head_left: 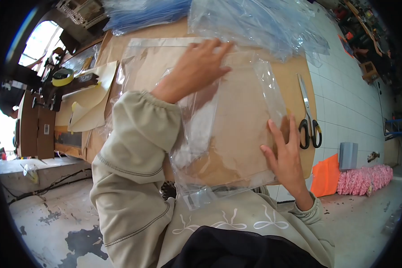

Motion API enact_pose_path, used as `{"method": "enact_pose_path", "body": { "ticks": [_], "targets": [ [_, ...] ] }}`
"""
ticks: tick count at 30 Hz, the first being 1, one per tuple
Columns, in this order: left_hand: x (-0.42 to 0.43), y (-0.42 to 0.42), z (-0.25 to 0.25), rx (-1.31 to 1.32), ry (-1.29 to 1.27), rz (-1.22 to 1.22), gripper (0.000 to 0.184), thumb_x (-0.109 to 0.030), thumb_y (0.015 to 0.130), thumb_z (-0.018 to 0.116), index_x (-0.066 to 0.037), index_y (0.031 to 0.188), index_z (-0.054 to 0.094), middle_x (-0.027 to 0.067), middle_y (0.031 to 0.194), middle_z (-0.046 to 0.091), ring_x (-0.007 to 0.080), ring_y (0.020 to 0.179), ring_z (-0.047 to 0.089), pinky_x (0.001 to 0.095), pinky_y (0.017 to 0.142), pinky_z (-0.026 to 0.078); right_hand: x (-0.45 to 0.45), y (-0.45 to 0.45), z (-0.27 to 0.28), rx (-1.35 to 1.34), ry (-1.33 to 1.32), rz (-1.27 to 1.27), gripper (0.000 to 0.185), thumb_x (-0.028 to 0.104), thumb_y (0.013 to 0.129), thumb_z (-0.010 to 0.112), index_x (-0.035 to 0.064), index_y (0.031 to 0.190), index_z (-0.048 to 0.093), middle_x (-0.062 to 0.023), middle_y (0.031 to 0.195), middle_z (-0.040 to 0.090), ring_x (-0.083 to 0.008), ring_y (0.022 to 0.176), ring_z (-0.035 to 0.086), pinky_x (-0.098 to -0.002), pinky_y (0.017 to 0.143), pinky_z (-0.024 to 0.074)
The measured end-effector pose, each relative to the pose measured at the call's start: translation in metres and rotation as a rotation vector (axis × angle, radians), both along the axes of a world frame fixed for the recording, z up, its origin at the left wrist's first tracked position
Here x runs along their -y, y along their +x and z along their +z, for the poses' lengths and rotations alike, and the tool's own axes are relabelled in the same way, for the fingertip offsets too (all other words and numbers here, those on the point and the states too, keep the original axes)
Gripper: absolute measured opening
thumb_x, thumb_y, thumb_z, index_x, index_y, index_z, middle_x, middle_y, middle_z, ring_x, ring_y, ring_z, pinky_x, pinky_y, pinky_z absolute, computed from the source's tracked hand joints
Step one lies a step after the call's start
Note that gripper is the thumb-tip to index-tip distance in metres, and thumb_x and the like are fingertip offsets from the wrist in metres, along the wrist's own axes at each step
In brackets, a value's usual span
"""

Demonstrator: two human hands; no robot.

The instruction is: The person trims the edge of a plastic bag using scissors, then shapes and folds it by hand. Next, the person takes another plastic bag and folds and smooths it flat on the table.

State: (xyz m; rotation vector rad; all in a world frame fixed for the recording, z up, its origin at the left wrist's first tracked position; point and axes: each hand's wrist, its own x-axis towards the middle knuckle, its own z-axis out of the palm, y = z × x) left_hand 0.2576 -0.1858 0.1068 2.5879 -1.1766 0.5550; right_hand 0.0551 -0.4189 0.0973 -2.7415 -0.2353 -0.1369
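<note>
A clear plastic bag (241,129) lies spread over the brown tabletop, its near edge hanging toward my lap. My left hand (200,67) is over the far part of the plastic, fingers stretched out and pointing right. On the right edge of the bag rests my right hand (285,154), its fingers spread. Neither hand grips anything that I can see. Another clear sheet with a pale strip along its top (156,42) lies under my left forearm. Black-handled scissors (309,116) lie at the table's right edge, beyond my right hand.
Stacks of bluish plastic bags (147,13) and loose clear bags (254,27) cover the far side. To the left are a tape roll (63,77), pale paper (94,96) and a cardboard box (35,125). An orange sheet (324,175) and a pink fluffy bundle (365,180) sit right.
</note>
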Motion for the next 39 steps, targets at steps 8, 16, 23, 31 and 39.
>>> {"method": "enact_pose_path", "body": {
  "ticks": [8, 16, 23, 31, 39],
  "targets": [
    [-0.086, -0.012, 0.02, -0.59, 0.053, 0.147, 0.05, -0.038, 0.076, 0.074, -0.006, 0.111, 0.058, 0.0097, 0.088, 0.058, 0.0228, 0.087, 0.06, 0.0357, 0.08, 0.047, 0.008, 0.026, 0.019, -0.168, 0.396, -0.214, 0.072, 0.0, 0.073, 0.071, 0.0073, 0.137, 0.04, -0.0123, 0.107, 0.059, -0.021, 0.078, 0.053, -0.0315, 0.076, 0.0463],
    [-0.129, -0.044, 0.102, -1.155, -0.265, 0.02, 0.027, -0.016, 0.088, 0.064, 0.001, 0.107, 0.056, 0.0116, 0.088, 0.069, 0.0135, 0.075, 0.066, 0.0236, 0.064, 0.05, 0.028, 0.118, 0.096, 0.202, 0.284, 0.194, 0.039, 0.007, 0.08, 0.061, 0.0061, 0.119, 0.06, -0.0059, 0.082, 0.063, -0.0149, 0.074, 0.058, -0.0255, 0.07, 0.0441],
    [-0.162, -0.144, 0.074, -0.918, -0.915, 0.446, 0.024, -0.016, 0.091, 0.06, 0.002, 0.107, 0.056, 0.0141, 0.085, 0.07, 0.0175, 0.076, 0.07, 0.0236, 0.06, 0.054, -0.103, 0.224, 0.194, 0.77, -0.026, 0.522, 0.027, -0.004, 0.074, 0.052, 0.0041, 0.093, 0.069, -0.0152, 0.075, 0.067, -0.0353, 0.088, 0.063, -0.0464, 0.093, 0.0411],
    [-0.048, -0.243, -0.033, -0.725, -1.63, 0.44, 0.044, -0.041, 0.1, 0.035, -0.005, 0.126, 0.033, 0.0281, 0.132, 0.047, 0.0303, 0.117, 0.054, 0.0364, 0.096, 0.045, -0.26, 0.22, 0.095, 0.57, 0.292, 1.203, 0.071, 0.036, 0.086, 0.064, 0.0132, 0.144, 0.03, -0.0279, 0.147, 0.021, -0.0441, 0.119, 0.049, -0.0495, 0.102, 0.0394],
    [-0.067, -0.273, 0.002, -1.187, -0.983, 0.48, 0.031, -0.004, 0.096, 0.045, 0.004, 0.125, 0.051, 0.0142, 0.095, 0.068, 0.0199, 0.093, 0.067, 0.0268, 0.081, 0.049, -0.217, 0.134, -0.029, 0.094, -0.108, 0.919, 0.078, 0.071, 0.089, 0.022, 0.0208, 0.149, 0.021, -0.0271, 0.15, 0.016, -0.0443, 0.14, 0.012, -0.0647, 0.108, 0.0027]
  ]
}}
